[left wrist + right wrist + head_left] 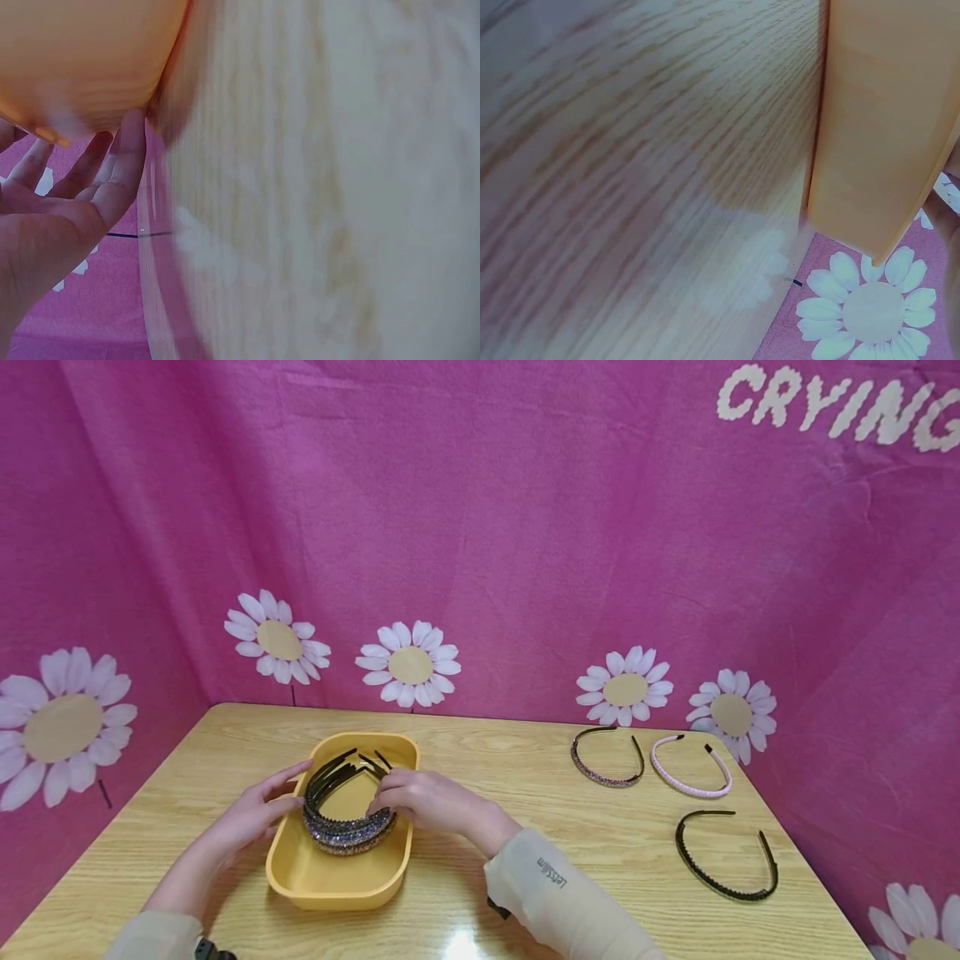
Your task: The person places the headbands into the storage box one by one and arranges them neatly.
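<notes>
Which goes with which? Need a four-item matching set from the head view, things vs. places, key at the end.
Things:
1. Pink headband
2. Left hand
3. Bunched headbands
4. Right hand

Places:
A. Inside the yellow tub
B. Reaching over the tub's right rim
C. On the wooden table, apart from both hands
D. At the tub's left side

Pairs: 1-C, 2-D, 3-A, 4-B
</notes>
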### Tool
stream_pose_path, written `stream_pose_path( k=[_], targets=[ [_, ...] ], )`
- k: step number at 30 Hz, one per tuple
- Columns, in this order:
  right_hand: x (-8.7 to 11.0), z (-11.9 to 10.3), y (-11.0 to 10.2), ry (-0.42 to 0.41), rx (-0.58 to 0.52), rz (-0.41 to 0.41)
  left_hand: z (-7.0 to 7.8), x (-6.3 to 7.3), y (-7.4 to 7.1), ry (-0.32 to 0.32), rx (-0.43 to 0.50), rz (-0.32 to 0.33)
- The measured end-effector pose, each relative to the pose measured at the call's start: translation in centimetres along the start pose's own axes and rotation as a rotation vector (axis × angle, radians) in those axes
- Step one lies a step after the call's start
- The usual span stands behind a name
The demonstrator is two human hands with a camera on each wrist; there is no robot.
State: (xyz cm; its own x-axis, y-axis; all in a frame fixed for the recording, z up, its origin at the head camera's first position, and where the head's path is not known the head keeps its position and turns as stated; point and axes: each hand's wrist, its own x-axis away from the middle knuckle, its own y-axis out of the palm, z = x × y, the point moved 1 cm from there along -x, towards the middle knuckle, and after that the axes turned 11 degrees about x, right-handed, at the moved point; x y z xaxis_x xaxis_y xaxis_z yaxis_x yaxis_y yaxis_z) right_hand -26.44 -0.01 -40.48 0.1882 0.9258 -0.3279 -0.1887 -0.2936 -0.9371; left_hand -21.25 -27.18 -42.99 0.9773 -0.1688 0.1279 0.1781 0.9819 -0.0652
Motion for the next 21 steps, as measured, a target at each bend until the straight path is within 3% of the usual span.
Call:
stream_pose_path(
  k=[12, 21],
  targets=[
    [-0.48, 0.05, -0.18, -0.005, 0.019, 0.020, -0.05, 0.07, -0.25, 0.014, 0.079, -0.045],
    [-0.61, -0.10, 0.13, 0.035, 0.028, -0.027, -0.04, 0.06, -0.12, 0.004, 0.066, -0.026]
  ],
)
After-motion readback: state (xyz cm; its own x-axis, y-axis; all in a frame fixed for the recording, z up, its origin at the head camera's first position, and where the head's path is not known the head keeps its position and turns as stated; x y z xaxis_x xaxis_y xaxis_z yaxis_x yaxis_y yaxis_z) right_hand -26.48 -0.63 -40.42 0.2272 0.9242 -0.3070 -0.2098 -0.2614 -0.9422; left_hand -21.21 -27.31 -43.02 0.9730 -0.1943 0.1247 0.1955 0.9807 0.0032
